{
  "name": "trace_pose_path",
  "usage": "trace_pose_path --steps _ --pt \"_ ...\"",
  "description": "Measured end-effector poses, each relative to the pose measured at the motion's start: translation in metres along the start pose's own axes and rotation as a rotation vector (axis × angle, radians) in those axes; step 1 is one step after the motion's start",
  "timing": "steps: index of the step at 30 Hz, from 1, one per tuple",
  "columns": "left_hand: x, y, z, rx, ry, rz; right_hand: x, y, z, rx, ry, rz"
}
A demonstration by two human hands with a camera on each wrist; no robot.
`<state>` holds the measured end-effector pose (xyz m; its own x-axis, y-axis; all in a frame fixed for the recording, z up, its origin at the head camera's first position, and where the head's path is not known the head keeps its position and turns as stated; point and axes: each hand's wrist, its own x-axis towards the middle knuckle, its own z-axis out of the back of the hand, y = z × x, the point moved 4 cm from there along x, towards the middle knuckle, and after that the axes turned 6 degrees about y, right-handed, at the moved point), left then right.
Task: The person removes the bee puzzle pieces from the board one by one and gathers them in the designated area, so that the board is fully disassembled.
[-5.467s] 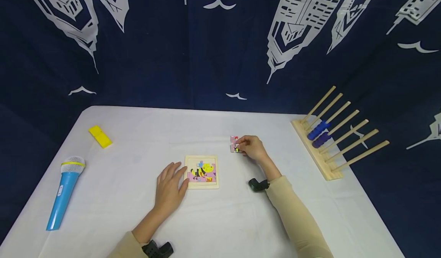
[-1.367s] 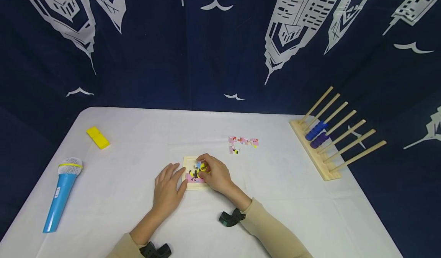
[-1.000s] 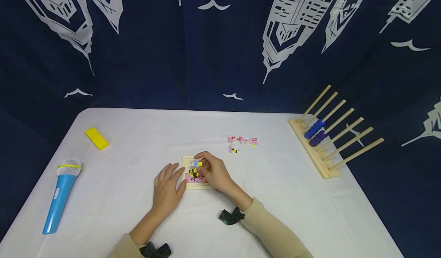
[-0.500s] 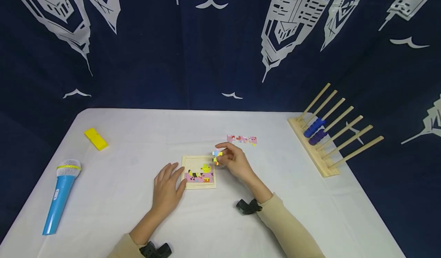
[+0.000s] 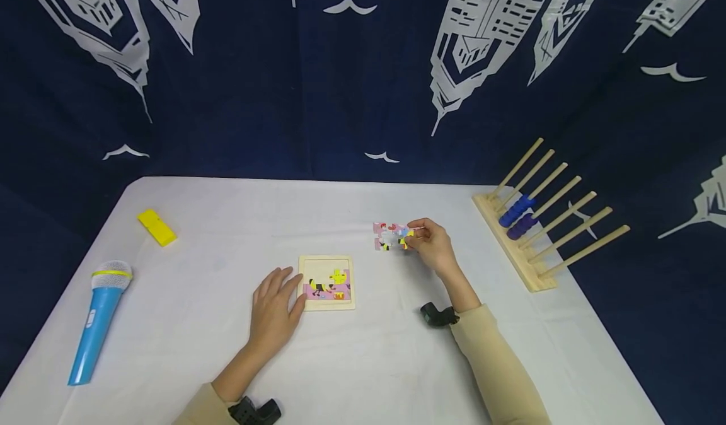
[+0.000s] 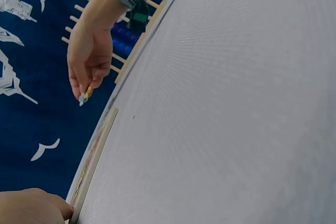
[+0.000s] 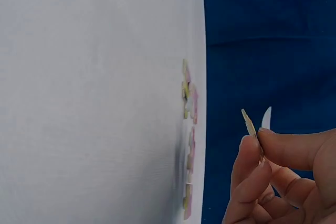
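My left hand [image 5: 276,305] lies flat on the table, straight fingers against the left side of a small wooden jigsaw tray [image 5: 326,307]. Pink, black and yellow pieces [image 5: 327,291] of a bee picture fill its lower part; bare wood shows above. To the right and farther back, my right hand [image 5: 433,248] pinches a blue and yellow puzzle piece [image 5: 406,236] between thumb and fingers. In the right wrist view this puzzle piece [image 7: 249,123] is seen edge-on, raised in the fingertips. Several loose pink puzzle pieces [image 5: 386,227] lie beside and partly behind it.
A toy microphone [image 5: 99,330] and a yellow block [image 5: 157,227] lie on the left side of the white table. At the right edge stands a wooden peg rack [image 5: 513,242] with blue and purple beads [image 5: 517,210]. A dark patterned cloth [image 5: 255,97] hangs behind.
My right hand went from the loose pieces to the tray, lifted the blue and yellow puzzle piece out, and carried it right, to the loose pieces. My left hand stayed at the tray.
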<state>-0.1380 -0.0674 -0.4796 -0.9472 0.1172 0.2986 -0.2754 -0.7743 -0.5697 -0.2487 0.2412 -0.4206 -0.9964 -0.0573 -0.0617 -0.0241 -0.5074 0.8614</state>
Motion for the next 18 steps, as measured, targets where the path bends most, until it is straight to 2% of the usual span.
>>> trace_pose_path --steps 9,18 --pt "0.000 -0.001 0.000 0.003 0.025 0.020 0.013 -0.016 -0.006 -0.158 -0.006 -0.055" --pt "-0.001 0.001 -0.001 -0.002 0.017 0.016 0.018 -0.024 -0.013 -0.210 -0.017 -0.082"
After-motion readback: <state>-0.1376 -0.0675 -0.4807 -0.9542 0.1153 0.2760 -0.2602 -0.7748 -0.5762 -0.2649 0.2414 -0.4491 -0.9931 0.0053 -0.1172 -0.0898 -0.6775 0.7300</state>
